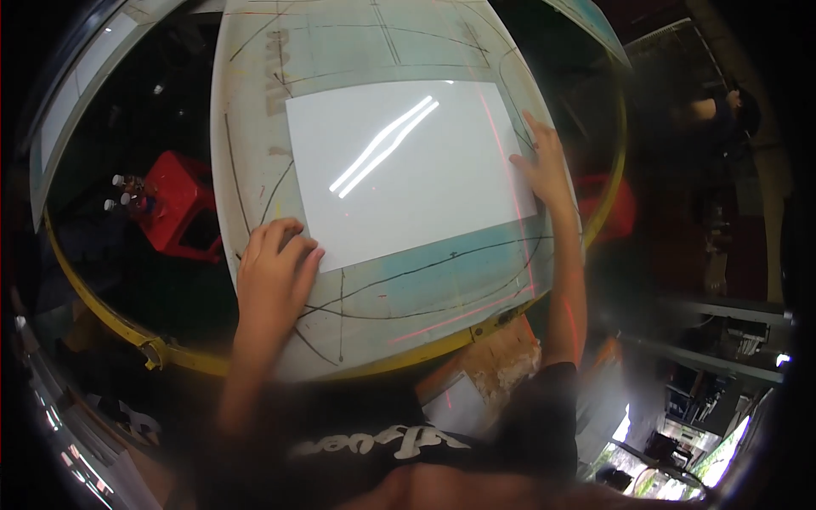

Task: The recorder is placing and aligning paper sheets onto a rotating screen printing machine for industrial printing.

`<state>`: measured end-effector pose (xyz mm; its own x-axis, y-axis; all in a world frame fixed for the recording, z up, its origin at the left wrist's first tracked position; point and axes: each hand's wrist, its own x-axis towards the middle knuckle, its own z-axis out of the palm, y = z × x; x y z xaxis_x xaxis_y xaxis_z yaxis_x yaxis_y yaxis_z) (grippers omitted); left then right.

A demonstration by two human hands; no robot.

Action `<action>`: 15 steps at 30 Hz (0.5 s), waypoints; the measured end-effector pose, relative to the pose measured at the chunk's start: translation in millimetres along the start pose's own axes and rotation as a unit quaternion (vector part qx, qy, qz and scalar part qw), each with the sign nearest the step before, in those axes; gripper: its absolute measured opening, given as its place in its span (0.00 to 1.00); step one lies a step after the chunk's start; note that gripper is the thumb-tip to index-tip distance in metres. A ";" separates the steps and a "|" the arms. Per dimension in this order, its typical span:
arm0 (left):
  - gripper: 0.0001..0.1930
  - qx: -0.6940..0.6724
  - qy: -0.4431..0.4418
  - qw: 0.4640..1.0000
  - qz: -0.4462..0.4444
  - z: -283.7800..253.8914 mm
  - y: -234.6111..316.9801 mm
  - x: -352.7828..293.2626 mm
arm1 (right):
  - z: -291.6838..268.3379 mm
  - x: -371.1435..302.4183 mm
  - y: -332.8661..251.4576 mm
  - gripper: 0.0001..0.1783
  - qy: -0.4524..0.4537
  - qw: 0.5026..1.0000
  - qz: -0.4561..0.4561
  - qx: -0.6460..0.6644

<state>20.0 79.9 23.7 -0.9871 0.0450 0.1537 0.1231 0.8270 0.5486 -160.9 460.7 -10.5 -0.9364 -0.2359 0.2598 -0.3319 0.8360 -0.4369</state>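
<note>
A glossy white sheet [408, 187] lies flat and slightly turned on a pale printing board [408, 293] marked with dark drawn lines. My left hand [276, 259] rests at the sheet's near left corner, fingers bent and a little apart, thumb beside the edge. At the right edge of the sheet, my right hand [544, 161] has its fingers spread, with the thumb by the sheet's edge and the index finger stretched toward the board's rim. Neither hand grips anything. Red laser lines cross the sheet's right side and the board's near end.
A yellow curved rail [399, 361] runs round beneath the board. Left of it stands a red stool [178, 204] with several bottles [132, 200]. Another board [72, 102] sits at the far left. Below the near edge is a worn wooden surface [497, 361] with white sheets. A person [722, 106] is at the right.
</note>
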 end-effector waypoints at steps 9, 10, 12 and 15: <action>0.39 0.192 0.062 0.976 0.079 30.0 -41.3 86.2 | -12.1 79.3 -30.6 0.64 -0.374 0.909 0.006 -0.182; 0.41 0.240 0.028 0.968 0.067 31.2 -43.4 93.1 | -14.3 79.6 -28.0 0.64 -0.368 0.912 0.008 -0.183; 0.42 0.235 0.018 0.969 0.071 31.4 -48.5 96.4 | -13.8 75.7 -20.8 0.64 -0.367 0.920 0.011 -0.137; 0.39 0.275 0.005 0.960 0.055 25.5 -38.3 101.0 | -18.0 62.9 -35.6 0.61 -0.315 0.926 0.054 -0.202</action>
<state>-87.0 67.0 -2.7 -0.9698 0.1462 0.1954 0.1515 0.9884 0.0122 -205.9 425.0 36.9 -0.8844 -0.2768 -0.3757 -0.2825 0.9584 -0.0410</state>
